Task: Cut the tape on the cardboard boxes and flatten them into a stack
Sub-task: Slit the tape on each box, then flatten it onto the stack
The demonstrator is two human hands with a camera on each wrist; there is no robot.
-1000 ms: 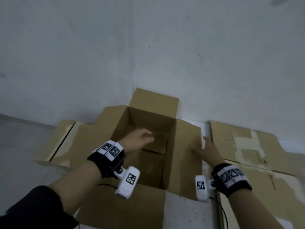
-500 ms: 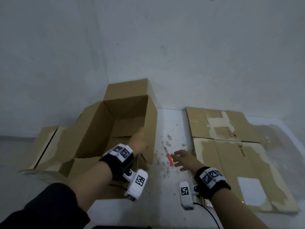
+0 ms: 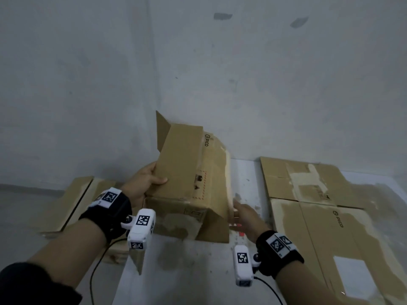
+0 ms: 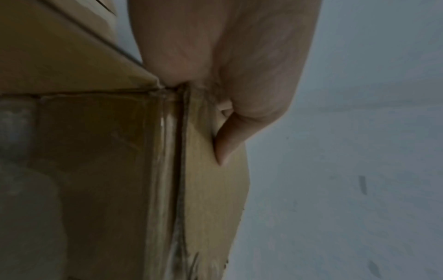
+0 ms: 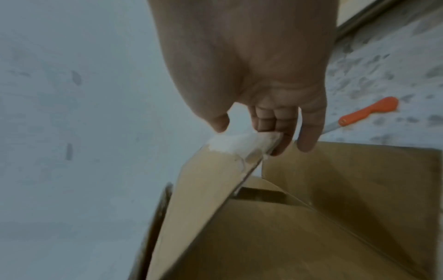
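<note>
Left hand [image 3: 143, 183] fingers wrapped round the left edge of the PICO cardboard box [image 3: 187, 172], thumb flat on its face. Right hand [image 3: 246, 219] fingers pinching a torn flap edge [image 5: 239, 145] on the box's right. Box tipped over mid-frame, between flattened cardboard [image 3: 308, 194] at right and more at left. Orange-handled knife [image 5: 369, 111] lying on the floor beside it.
</note>
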